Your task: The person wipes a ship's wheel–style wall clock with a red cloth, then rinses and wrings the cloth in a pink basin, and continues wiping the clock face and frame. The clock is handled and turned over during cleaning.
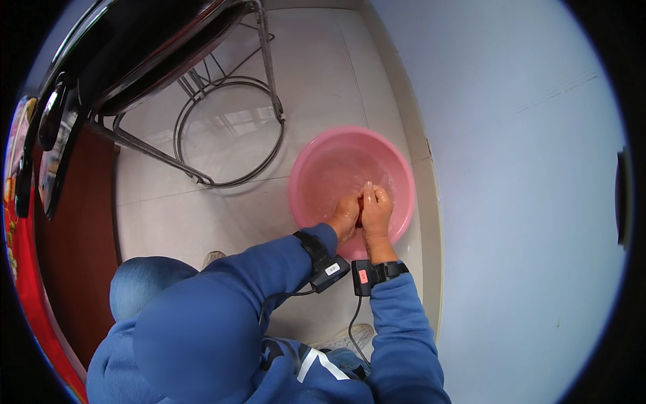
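Note:
A round pink basin [304, 156] with cloudy water in it stands on the floor in front of me. Over its near half my two hands are brought together, wet. Between them shows a sliver of a small dark red thing [361, 213]; fingers cover most of it, and its kind cannot be made out. My left hand [345, 217] is closed against it from the left. On the other side my right hand [378, 210] is closed round it, fingers bent and pointing away from me.
At the upper left stands a dark folding stool [232, 176] with a round metal base ring. A pale blue wall [511, 202] rises close on the right. Black bands with small boxes and cables [360, 316] are strapped to both wrists. A reddish-brown wooden panel [77, 202] is at the left.

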The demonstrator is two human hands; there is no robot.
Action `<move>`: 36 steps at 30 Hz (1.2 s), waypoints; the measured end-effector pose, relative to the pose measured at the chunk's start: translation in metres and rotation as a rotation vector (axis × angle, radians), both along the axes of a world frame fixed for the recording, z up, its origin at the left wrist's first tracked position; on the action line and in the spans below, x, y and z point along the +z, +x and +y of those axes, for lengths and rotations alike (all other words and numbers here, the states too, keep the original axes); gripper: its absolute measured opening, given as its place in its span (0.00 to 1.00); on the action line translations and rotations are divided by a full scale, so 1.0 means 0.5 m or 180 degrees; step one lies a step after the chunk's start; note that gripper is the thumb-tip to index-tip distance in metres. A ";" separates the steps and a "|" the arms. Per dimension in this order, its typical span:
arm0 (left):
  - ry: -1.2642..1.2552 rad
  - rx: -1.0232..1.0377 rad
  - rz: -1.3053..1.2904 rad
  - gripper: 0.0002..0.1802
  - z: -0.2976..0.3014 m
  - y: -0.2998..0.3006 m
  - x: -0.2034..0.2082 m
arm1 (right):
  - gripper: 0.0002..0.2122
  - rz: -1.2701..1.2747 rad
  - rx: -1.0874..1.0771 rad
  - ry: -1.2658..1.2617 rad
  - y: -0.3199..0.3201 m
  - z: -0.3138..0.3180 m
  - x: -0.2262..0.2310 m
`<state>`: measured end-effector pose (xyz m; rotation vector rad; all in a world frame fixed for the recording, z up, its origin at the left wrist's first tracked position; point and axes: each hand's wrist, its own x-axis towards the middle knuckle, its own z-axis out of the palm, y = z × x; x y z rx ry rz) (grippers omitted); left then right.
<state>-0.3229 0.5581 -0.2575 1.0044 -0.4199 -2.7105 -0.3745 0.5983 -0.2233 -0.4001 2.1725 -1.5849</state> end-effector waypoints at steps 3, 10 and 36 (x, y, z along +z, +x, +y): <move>0.0232 0.0137 -0.0034 0.18 0.002 -0.016 -0.026 | 0.06 0.1454 0.0223 -0.0186 -0.004 0.004 -0.005; 0.0078 0.0351 0.0399 0.17 0.007 -0.005 0.014 | 0.05 0.2048 0.0806 -0.0059 -0.009 0.012 0.011; 0.0249 0.0338 -0.0125 0.16 0.047 0.005 -0.025 | 0.18 0.0560 0.0469 0.0087 0.007 0.019 -0.016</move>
